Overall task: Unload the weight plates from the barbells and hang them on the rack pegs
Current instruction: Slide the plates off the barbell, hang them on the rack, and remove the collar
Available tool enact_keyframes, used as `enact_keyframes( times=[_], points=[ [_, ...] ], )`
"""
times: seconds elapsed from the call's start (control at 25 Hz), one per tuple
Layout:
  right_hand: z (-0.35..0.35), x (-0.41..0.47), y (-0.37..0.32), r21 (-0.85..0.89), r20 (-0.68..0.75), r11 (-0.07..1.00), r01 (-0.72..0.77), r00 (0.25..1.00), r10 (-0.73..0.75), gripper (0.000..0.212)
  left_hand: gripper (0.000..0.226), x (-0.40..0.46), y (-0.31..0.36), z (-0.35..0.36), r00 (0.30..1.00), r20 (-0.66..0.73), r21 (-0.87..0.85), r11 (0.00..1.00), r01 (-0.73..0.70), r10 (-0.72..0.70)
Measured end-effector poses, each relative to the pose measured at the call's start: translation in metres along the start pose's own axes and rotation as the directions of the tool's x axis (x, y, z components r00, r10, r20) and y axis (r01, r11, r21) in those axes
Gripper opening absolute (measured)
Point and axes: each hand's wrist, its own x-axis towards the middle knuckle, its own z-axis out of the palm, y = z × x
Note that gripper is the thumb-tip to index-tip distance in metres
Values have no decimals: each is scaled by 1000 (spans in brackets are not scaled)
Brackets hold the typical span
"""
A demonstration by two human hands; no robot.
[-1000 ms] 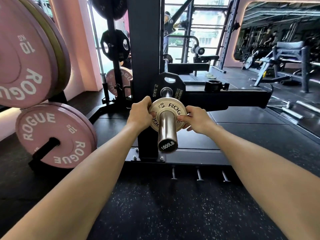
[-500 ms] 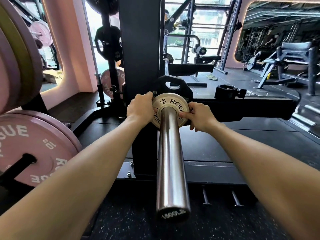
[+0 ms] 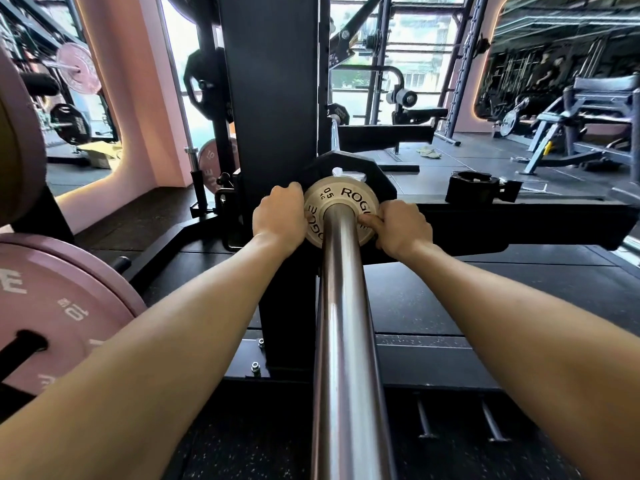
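Fingers of our left hand [image 3: 278,214] curl over the left rim of the small plate [image 3: 341,214], knuckles toward us, clamped on its edge; our right hand [image 3: 403,228] pinches the right rim, its thumb [image 3: 370,221] pressed flat on the plate's face and the other fingers wrapped out of sight behind it. Between our two grips the small plate, pale metal marked ROGUE and 0.5 KG, sits threaded on the steel sleeve [image 3: 346,323], which runs from between our fingers straight back toward us and off the bottom edge. Just behind our fingertips, touching or nearly touching the small plate, a black plate [image 3: 379,181] is on the same sleeve, and behind that stands the black upright [image 3: 270,98] of the rack. Off to the right of our right fingers, well apart, a black collar [image 3: 472,187] rests on the rack's horizontal beam [image 3: 519,223]. Left of our left forearm, near and low, a pink bumper plate [image 3: 69,306] hangs on a black peg [image 3: 20,348], with another pink plate [image 3: 17,133] above it.
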Motion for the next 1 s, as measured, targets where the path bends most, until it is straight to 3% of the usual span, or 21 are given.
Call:
enact_keyframes(
  times=[0.2, 0.36, 0.56, 0.76, 0.88, 1.0],
  points=[
    [7, 2, 2, -50, -26, 999, -3, 1000, 1, 47, 26, 9, 3, 3, 1000, -1, 84, 996, 19, -19],
    [-3, -6, -4, -81, -25, 997, -12, 1000, 10, 52, 19, 7, 6, -15, 998, 34, 98, 994, -55, 52],
    [-37, -18, -1, -70, -73, 997, -29, 997, 24, 45, 27, 14, 17, -48, 983, -14, -97, 978, -185, 185],
    [-91, -1, 8, -67, -117, 993, -93, 989, 84, 43, 28, 38, 48, -78, 953, -6, -165, 940, -299, 302],
    [-122, 13, 25, -154, -190, 978, -140, 976, 110, 42, 34, 57, 79, -81, 917, 59, -177, 908, -380, 396],
    [-142, 32, 56, -203, -236, 962, -184, 963, 134, 38, 38, 76, 119, -62, 905, 137, -248, 898, -362, 403]
  ],
)
